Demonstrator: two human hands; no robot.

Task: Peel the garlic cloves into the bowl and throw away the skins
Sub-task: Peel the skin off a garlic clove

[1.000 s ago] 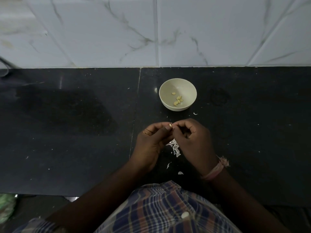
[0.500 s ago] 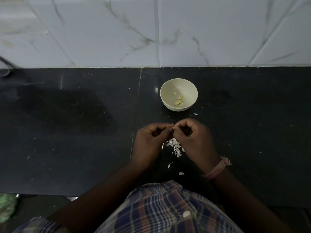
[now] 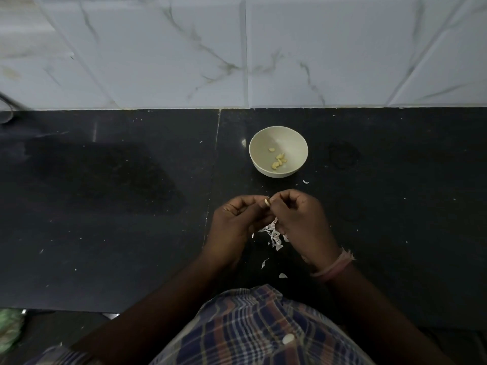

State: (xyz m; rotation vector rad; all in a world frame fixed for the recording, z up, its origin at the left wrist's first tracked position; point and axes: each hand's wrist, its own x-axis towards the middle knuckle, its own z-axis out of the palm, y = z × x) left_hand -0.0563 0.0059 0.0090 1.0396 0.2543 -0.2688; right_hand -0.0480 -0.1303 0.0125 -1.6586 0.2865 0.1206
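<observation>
Both hands meet over the counter [image 3: 131, 233], just short of the bowl [image 3: 278, 133]. The left hand [image 3: 237, 222] pinches a clove [image 3: 267, 201] in curled fingers; the right hand [image 3: 300, 219] curls in, picking at its skin. The small clove could slip onto the skins [image 3: 274, 234] below, and loose flakes may scatter

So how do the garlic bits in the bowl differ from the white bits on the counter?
The peeled garlic cloves are yellowish and plump, lying inside the bowl; the skins are white, thin and flaky, strewn on the black counter under the hands. The cloves huddle together; the skins scatter wider. Both are small.
</observation>
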